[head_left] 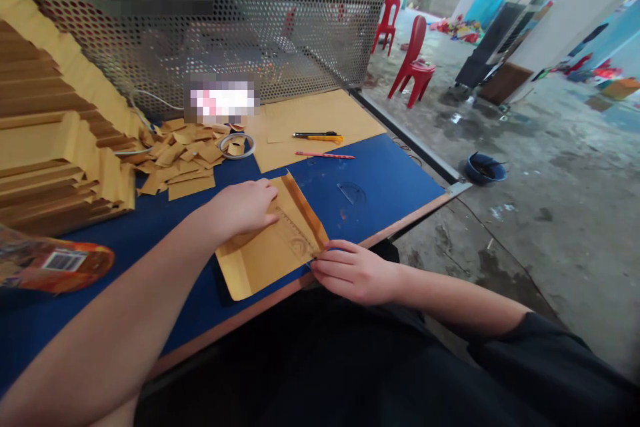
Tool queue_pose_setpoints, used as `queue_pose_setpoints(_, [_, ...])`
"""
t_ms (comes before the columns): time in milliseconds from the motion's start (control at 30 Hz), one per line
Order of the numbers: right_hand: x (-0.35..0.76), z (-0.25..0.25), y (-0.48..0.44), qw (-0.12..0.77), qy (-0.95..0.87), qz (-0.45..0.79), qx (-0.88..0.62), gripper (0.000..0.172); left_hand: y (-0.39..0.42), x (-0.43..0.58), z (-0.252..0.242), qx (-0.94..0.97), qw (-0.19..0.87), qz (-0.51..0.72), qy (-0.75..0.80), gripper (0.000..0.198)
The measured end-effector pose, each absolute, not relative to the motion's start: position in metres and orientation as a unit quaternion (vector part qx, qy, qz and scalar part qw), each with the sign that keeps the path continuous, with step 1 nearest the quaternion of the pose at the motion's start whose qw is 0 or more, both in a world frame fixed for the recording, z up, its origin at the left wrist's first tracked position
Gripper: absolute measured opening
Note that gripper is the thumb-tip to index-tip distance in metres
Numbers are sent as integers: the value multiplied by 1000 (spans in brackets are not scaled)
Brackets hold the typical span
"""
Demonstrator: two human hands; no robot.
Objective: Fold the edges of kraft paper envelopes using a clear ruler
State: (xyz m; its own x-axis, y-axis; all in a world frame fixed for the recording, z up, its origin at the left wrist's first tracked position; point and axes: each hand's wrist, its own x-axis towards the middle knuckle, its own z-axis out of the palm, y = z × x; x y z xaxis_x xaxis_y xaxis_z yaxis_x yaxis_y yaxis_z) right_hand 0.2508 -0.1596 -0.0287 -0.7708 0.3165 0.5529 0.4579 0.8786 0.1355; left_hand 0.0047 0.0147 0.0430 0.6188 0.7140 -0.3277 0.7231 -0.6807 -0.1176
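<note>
A brown kraft-paper envelope [263, 263] lies on the blue tabletop in front of me, with raised folds along its left and right sides. On it rests a clear plastic ruler [286, 225] with a protractor shape at its near end. My left hand [245, 208] lies over the envelope's far left part, fingers bent and apart, thumb near the ruler's far end. At the near right corner, my right hand [353, 272] pinches the folded edge of the envelope, close to the ruler's near end. Its fingertips are partly hidden.
Stacked kraft envelopes [45, 173] fill the left, beside loose paper pieces [185, 153] and a tape roll [237, 145]. Farther back lie a brown sheet [320, 113], a yellow-black cutter [319, 137] and a pencil [325, 155]. A protractor [351, 193] lies right; an orange packet [65, 263] lies left.
</note>
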Motion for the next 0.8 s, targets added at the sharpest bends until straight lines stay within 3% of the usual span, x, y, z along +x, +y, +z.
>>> queue_pose_setpoints(100, [267,-13,-160,400,-886,-94,-215,11,19,4,37,886,-7,-178,428,46])
queue_pose_setpoints(200, [282,-2,-150,520,-792,-33,-317,22,20,5,35,886,-10,-176,429,47])
queue_pose_setpoints(267, [289,-2,-136,539,-739,12,-405,28,19,6,35,885,-14,-179,430,48])
queue_pose_setpoints(400, [290,-16,-108,453,-728,83,-509,35,17,8,37,882,-11,-181,436,49])
queue_pose_setpoints(600, [264,-31,-94,263,-824,162,-475,49,14,12,41,872,-11,-180,455,53])
queue_pose_setpoints(800, [248,-31,-91,200,-859,152,-446,51,7,18,46,849,-4,-163,503,103])
